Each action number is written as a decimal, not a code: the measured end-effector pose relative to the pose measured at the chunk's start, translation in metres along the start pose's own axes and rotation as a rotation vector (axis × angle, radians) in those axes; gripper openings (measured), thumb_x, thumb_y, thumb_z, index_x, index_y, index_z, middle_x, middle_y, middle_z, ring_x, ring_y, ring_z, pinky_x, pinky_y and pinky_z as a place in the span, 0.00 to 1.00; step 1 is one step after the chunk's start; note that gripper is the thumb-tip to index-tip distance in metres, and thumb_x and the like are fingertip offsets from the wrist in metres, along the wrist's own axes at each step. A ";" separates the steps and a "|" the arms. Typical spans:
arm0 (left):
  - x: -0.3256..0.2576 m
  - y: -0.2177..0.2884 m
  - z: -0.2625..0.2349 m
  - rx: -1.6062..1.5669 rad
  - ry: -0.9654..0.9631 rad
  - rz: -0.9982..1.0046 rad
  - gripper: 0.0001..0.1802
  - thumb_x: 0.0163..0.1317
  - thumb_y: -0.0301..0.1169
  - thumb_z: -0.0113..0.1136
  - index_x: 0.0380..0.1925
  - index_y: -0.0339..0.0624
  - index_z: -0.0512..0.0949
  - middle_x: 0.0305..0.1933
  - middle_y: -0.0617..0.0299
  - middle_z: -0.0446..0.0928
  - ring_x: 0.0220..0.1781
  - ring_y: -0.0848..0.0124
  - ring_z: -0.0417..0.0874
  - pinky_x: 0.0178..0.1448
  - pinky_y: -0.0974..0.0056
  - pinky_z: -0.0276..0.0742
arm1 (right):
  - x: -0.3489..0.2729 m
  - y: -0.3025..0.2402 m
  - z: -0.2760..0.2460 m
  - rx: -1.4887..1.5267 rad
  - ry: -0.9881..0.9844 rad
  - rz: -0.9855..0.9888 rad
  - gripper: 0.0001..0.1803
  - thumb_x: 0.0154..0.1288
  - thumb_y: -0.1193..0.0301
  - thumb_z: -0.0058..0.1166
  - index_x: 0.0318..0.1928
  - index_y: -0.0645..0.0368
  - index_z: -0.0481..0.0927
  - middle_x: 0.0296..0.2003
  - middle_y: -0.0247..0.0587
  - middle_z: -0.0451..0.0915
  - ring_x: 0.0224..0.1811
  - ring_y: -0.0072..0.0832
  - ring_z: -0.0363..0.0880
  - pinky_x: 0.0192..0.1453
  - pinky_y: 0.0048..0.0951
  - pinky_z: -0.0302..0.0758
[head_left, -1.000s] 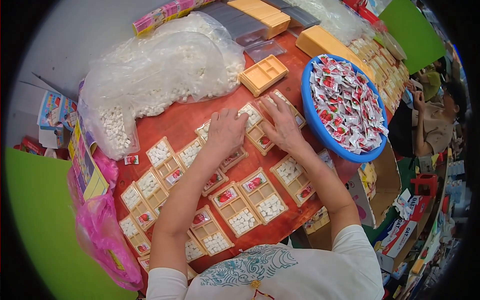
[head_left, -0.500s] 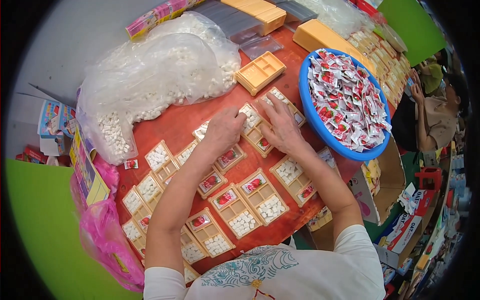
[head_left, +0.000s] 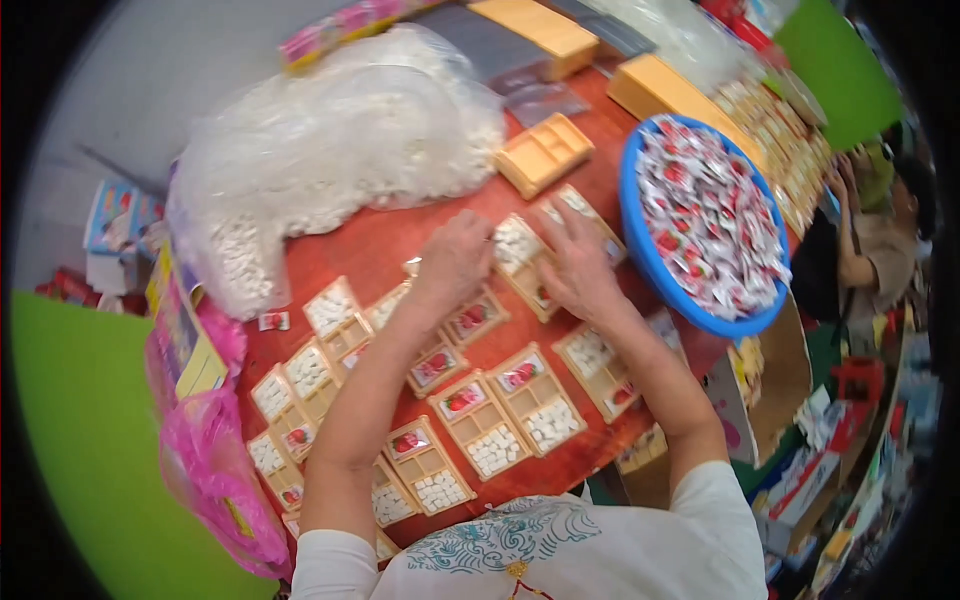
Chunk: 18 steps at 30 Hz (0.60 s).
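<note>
My left hand (head_left: 455, 258) is over the far middle of the red table, fingers curled together beside the left edge of a cream compartment tray (head_left: 523, 283). That tray holds white cubes at its far end and a strawberry-print sachet at its near end. Whatever the left fingers may hold is hidden. On the other side of this tray, my right hand (head_left: 582, 268) has its fingers spread, the thumb by the tray's edge. Its fingertips reach over the white cubes of a second tray (head_left: 606, 238). Several similar trays, such as this cube-filled tray (head_left: 540, 395), lie nearer me.
A blue basin (head_left: 632, 215) heaped with sachets (head_left: 705, 220) stands at the right. Clear plastic bags (head_left: 340, 140) of white cubes spread across the far left. An orange-yellow tray stack (head_left: 545, 158) sits beyond my hands. One loose sachet (head_left: 273, 321) lies left. Another person (head_left: 880, 240) is at far right.
The whole view has shifted slightly, so the table appears a little further right and lower, with blur. Both hands stay about the same trays; the left fingers sit slightly farther from the middle tray.
</note>
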<state>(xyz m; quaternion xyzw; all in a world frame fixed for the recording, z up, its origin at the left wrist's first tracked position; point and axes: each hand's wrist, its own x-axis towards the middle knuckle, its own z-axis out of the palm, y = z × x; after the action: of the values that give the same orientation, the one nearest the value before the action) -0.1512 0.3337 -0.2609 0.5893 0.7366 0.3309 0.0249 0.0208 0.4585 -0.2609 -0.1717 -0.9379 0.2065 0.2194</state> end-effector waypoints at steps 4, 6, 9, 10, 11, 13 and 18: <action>-0.002 0.010 0.008 0.019 0.195 0.116 0.04 0.52 0.28 0.53 0.28 0.40 0.73 0.31 0.54 0.71 0.36 0.57 0.74 0.38 0.55 0.71 | -0.011 -0.001 -0.013 -0.020 -0.011 0.024 0.36 0.51 0.76 0.50 0.65 0.53 0.65 0.64 0.60 0.59 0.66 0.57 0.58 0.70 0.49 0.56; -0.021 0.023 -0.028 0.031 0.267 0.027 0.06 0.51 0.28 0.56 0.28 0.39 0.73 0.32 0.55 0.71 0.37 0.59 0.74 0.39 0.57 0.71 | -0.015 -0.004 -0.015 -0.007 -0.022 -0.010 0.34 0.53 0.76 0.48 0.65 0.58 0.64 0.63 0.61 0.59 0.65 0.57 0.58 0.69 0.48 0.57; -0.049 0.027 -0.071 -0.003 0.420 -0.020 0.04 0.54 0.27 0.58 0.29 0.42 0.74 0.30 0.57 0.73 0.33 0.58 0.75 0.39 0.56 0.69 | -0.016 -0.018 -0.014 -0.055 -0.004 -0.048 0.35 0.52 0.78 0.47 0.65 0.58 0.63 0.63 0.60 0.61 0.64 0.55 0.60 0.67 0.47 0.57; -0.057 0.021 -0.084 0.048 0.493 -0.003 0.04 0.54 0.27 0.58 0.29 0.42 0.74 0.29 0.57 0.73 0.33 0.58 0.76 0.38 0.56 0.69 | -0.017 -0.019 -0.013 -0.057 -0.015 -0.031 0.36 0.51 0.78 0.48 0.65 0.58 0.63 0.63 0.60 0.61 0.65 0.54 0.59 0.67 0.47 0.57; -0.065 0.016 -0.099 0.095 0.564 0.016 0.04 0.54 0.27 0.57 0.29 0.42 0.74 0.29 0.57 0.73 0.33 0.57 0.76 0.38 0.55 0.69 | -0.015 -0.021 -0.012 -0.054 -0.011 -0.032 0.36 0.51 0.78 0.48 0.65 0.58 0.63 0.63 0.60 0.61 0.65 0.54 0.59 0.67 0.47 0.57; -0.073 -0.006 -0.132 0.324 0.587 -0.037 0.05 0.55 0.29 0.57 0.30 0.41 0.75 0.29 0.55 0.73 0.34 0.56 0.76 0.37 0.54 0.71 | -0.015 -0.017 -0.014 -0.045 0.007 -0.072 0.36 0.49 0.78 0.49 0.64 0.61 0.64 0.62 0.60 0.61 0.64 0.53 0.60 0.67 0.46 0.58; -0.082 -0.072 -0.176 0.919 0.596 -0.139 0.15 0.56 0.33 0.57 0.42 0.36 0.75 0.37 0.50 0.76 0.42 0.53 0.77 0.44 0.52 0.72 | -0.004 -0.019 -0.014 0.044 0.023 -0.073 0.34 0.52 0.75 0.50 0.64 0.57 0.64 0.63 0.58 0.60 0.64 0.55 0.59 0.67 0.46 0.58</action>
<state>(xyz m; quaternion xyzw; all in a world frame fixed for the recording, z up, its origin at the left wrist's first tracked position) -0.2628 0.1742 -0.1895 0.3705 0.8175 0.1253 -0.4227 0.0266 0.4448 -0.2421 -0.1350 -0.9362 0.2169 0.2413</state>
